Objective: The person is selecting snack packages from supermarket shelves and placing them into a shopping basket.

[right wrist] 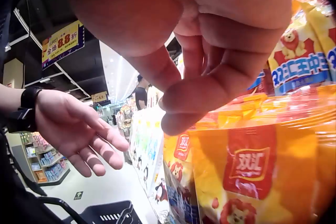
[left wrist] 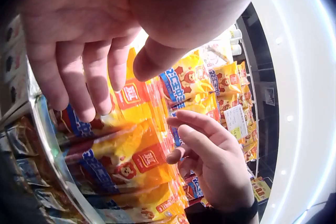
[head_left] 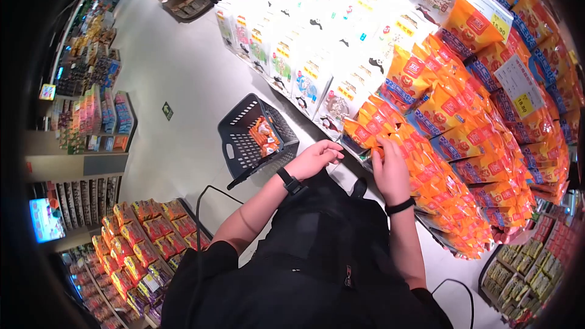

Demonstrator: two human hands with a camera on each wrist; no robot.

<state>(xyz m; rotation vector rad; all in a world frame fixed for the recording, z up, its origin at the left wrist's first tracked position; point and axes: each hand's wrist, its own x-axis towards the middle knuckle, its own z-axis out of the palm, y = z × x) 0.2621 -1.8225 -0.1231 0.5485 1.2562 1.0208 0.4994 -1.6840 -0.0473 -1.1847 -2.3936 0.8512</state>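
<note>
In the head view my left hand [head_left: 312, 161] hovers over the near end of the display, palm turned in and holding nothing. Its fingers [left wrist: 71, 85] hang loosely extended in front of orange-yellow bags [left wrist: 123, 166] printed with a lion, seen in the left wrist view. My right hand [head_left: 391, 173] is at the edge of the stacked orange bags [head_left: 451, 140]. Its fingers are loosely bent, with the fingertips [right wrist: 178, 123] right at the top edge of the front bag [right wrist: 247, 174] in the right wrist view. Nothing shows gripped between them.
A dark shopping basket [head_left: 234, 140] with orange packets [head_left: 264, 137] inside stands on the floor to the left. White panda-printed packages [head_left: 304, 61] fill the display beyond the orange bags. Price cards [head_left: 520, 85] hang on the bags. Another snack display [head_left: 143, 237] is at lower left.
</note>
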